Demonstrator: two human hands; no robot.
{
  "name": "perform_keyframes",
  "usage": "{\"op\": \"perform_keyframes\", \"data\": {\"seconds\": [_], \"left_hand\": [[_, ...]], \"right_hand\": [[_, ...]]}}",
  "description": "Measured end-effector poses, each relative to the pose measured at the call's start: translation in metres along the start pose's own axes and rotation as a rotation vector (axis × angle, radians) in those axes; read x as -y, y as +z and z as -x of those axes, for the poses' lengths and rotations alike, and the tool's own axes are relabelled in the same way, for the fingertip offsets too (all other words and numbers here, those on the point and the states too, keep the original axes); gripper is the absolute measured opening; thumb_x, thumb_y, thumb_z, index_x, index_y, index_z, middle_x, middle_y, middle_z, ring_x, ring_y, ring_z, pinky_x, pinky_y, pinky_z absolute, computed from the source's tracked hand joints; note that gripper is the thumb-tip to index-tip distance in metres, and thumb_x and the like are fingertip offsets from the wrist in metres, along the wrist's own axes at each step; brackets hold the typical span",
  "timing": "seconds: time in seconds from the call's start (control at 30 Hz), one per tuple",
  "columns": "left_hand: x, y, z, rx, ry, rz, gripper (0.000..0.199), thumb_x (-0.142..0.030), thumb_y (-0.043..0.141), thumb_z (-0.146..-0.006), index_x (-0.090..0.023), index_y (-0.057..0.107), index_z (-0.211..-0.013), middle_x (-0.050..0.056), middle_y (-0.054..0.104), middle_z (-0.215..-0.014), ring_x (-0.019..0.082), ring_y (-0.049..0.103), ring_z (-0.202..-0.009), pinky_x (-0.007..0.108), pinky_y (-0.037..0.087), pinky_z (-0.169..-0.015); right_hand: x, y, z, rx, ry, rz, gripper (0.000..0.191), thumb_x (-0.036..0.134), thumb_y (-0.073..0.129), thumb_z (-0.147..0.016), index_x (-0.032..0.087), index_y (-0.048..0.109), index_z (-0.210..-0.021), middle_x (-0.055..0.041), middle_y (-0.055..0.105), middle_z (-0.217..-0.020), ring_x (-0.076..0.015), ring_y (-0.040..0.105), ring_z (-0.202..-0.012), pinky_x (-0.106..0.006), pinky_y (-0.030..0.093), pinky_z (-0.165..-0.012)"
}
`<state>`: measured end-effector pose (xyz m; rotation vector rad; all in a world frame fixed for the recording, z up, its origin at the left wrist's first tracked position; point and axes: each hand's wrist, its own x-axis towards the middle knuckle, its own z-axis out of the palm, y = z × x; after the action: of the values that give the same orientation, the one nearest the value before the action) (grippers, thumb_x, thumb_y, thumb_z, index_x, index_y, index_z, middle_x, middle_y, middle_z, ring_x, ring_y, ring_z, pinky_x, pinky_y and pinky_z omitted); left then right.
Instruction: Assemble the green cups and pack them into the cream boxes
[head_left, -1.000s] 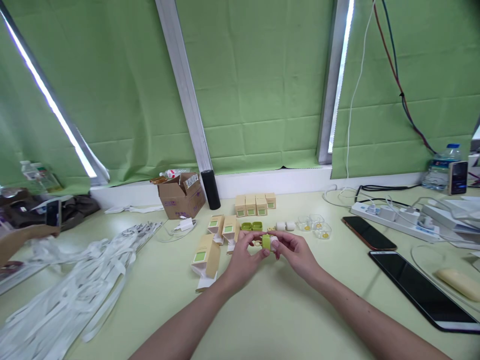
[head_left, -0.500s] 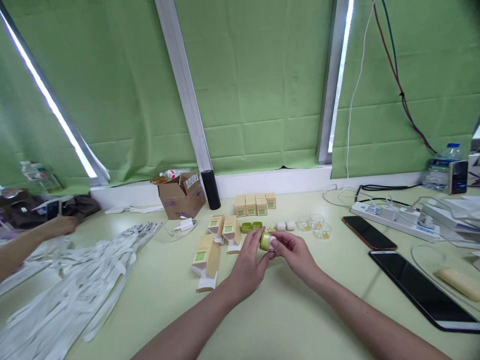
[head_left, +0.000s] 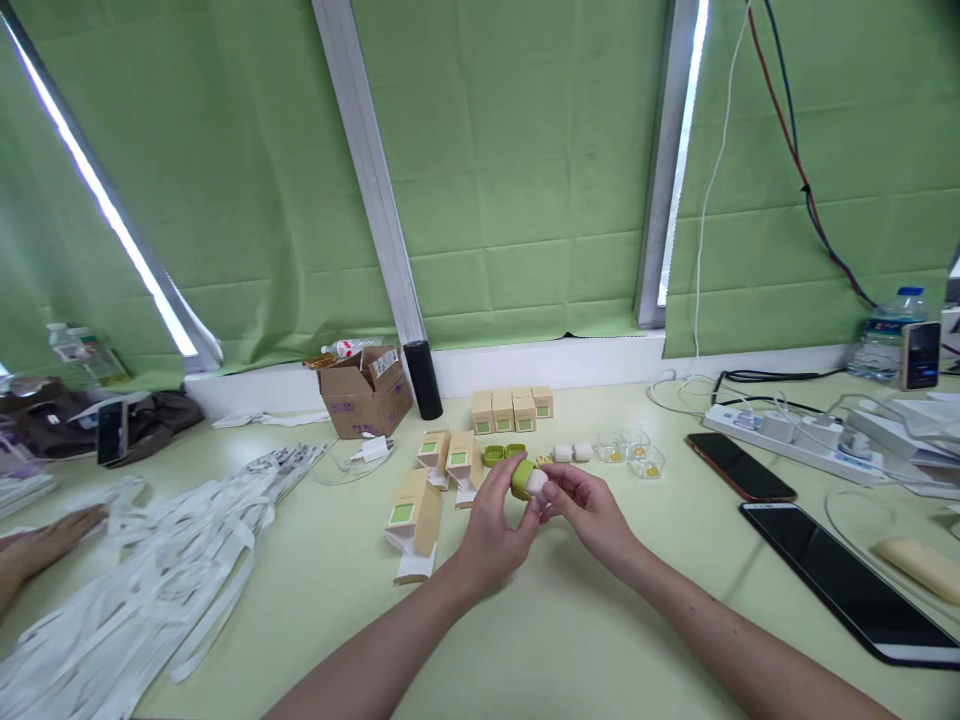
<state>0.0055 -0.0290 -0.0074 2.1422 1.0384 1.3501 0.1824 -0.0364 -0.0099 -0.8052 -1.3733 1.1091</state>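
My left hand (head_left: 491, 530) is closed around a small green square cup (head_left: 520, 479), held just above the table. A white rounded piece (head_left: 536, 484) sits at the cup's mouth, pinched by the fingertips of my right hand (head_left: 589, 508). How deep it sits in the cup I cannot tell. Behind my hands are two green cups (head_left: 494, 455), two white rounded pieces (head_left: 572, 452), small yellow pieces (head_left: 543, 460) and three clear cups (head_left: 646, 462) with yellow bits inside. Opened cartons (head_left: 414, 512) stand to the left of my left hand.
Closed small boxes (head_left: 512, 410) stand in a row at the back. A brown cardboard box (head_left: 365, 395) and a black cylinder (head_left: 422, 380) are by the wall. White straps (head_left: 165, 580) lie left, near another person's hand (head_left: 56, 545). Phones (head_left: 739, 467) and a power strip (head_left: 795, 440) lie right.
The green cup and white piece have tilted in my hands, and more of the white piece's end shows. At far left the other person's hand has moved down onto the straps.
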Motion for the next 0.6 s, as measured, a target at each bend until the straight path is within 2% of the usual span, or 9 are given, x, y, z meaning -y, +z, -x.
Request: {"op": "perform_keyframes", "data": {"seconds": [0.1,0.2,0.3,0.43,0.6], "left_hand": [[0.002,-0.001,-0.006,-0.02,-0.145,0.23,0.05,-0.038,0.067,-0.095,-0.021,0.058,-0.141,0.015,0.062,-0.143,0.03,0.06,-0.132,0.049,0.048,-0.113],[0.003,0.0,-0.01,0.027,-0.266,0.443,0.051,-0.043,0.072,-0.09,-0.018,0.064,-0.133,0.015,0.07,-0.131,0.03,0.065,-0.123,0.047,0.052,-0.107],[0.001,0.002,-0.013,0.086,-0.326,0.566,0.051,-0.048,0.078,-0.085,-0.017,0.07,-0.125,0.014,0.074,-0.121,0.03,0.067,-0.116,0.044,0.055,-0.101],[-0.002,0.005,-0.015,0.128,-0.351,0.668,0.05,-0.052,0.08,-0.082,-0.016,0.074,-0.116,0.013,0.075,-0.114,0.027,0.067,-0.107,0.039,0.055,-0.091],[-0.001,0.006,-0.016,0.174,-0.395,0.71,0.044,-0.051,0.079,-0.083,-0.015,0.076,-0.108,0.01,0.073,-0.098,0.021,0.066,-0.088,0.036,0.054,-0.083]], "right_hand": [[0.003,-0.003,0.004,-0.002,-0.151,0.25,0.042,0.043,0.071,-0.093,0.023,0.066,-0.129,-0.01,0.072,-0.112,-0.0212,0.071,-0.086,-0.037,0.064,-0.074],[0.005,-0.005,0.008,-0.014,-0.369,0.53,0.046,0.029,0.067,-0.094,0.029,0.059,-0.139,-0.0114,0.061,-0.131,-0.0196,0.068,-0.087,-0.037,0.064,-0.072],[0.004,-0.006,0.009,0.007,-0.518,0.706,0.047,0.022,0.06,-0.097,0.03,0.054,-0.144,-0.0129,0.056,-0.134,-0.0219,0.068,-0.093,-0.036,0.064,-0.07],[-0.001,-0.007,0.008,0.027,-0.588,0.756,0.043,0.017,0.055,-0.099,0.029,0.054,-0.141,-0.0135,0.058,-0.134,-0.0263,0.068,-0.107,-0.039,0.065,-0.078],[-0.003,-0.008,0.006,0.025,-0.599,0.759,0.042,0.018,0.056,-0.1,0.028,0.054,-0.14,-0.0134,0.061,-0.13,-0.0274,0.069,-0.11,-0.041,0.066,-0.085]]}}
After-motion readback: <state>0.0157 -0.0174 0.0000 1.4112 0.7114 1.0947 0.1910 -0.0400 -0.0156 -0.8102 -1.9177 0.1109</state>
